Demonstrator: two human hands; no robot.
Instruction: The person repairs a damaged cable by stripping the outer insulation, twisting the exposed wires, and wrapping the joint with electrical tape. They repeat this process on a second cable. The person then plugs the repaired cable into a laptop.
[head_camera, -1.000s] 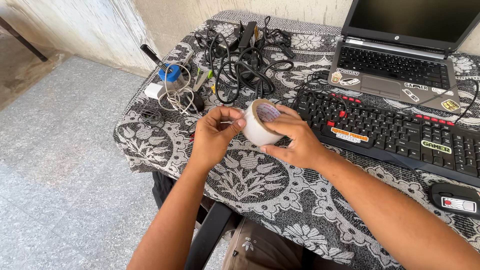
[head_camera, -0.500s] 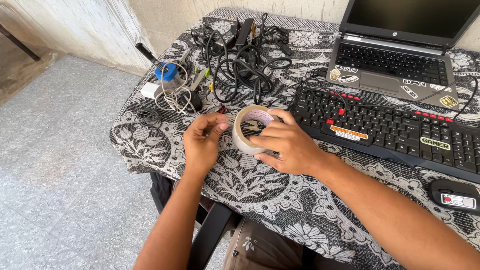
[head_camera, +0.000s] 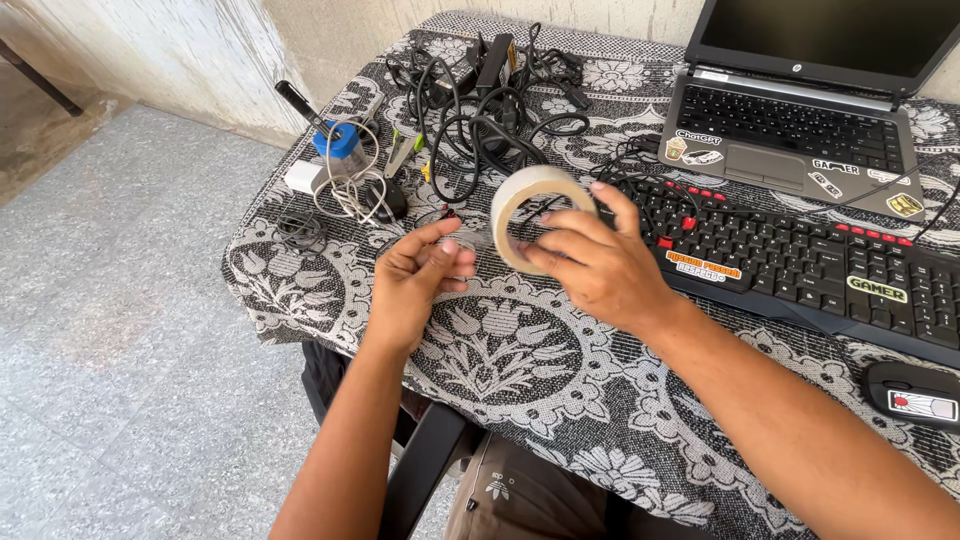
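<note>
Tape roll (head_camera: 530, 215) sits upright, clamped in the right hand (head_camera: 590, 265); left hand (head_camera: 412, 285) at its 9 o'clock pinches the pulled tape end above the bench (head_camera: 520, 350).

beige tape roll (head_camera: 535, 215); black-and-white floral tablecloth (head_camera: 500, 350)

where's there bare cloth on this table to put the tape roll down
The clearest patch is the black-and-white patterned tablecloth at the near edge, bordered by the left hand, the right hand holding the beige tape roll, and the black keyboard. The far-left part is crowded with tangled black cables.
</note>
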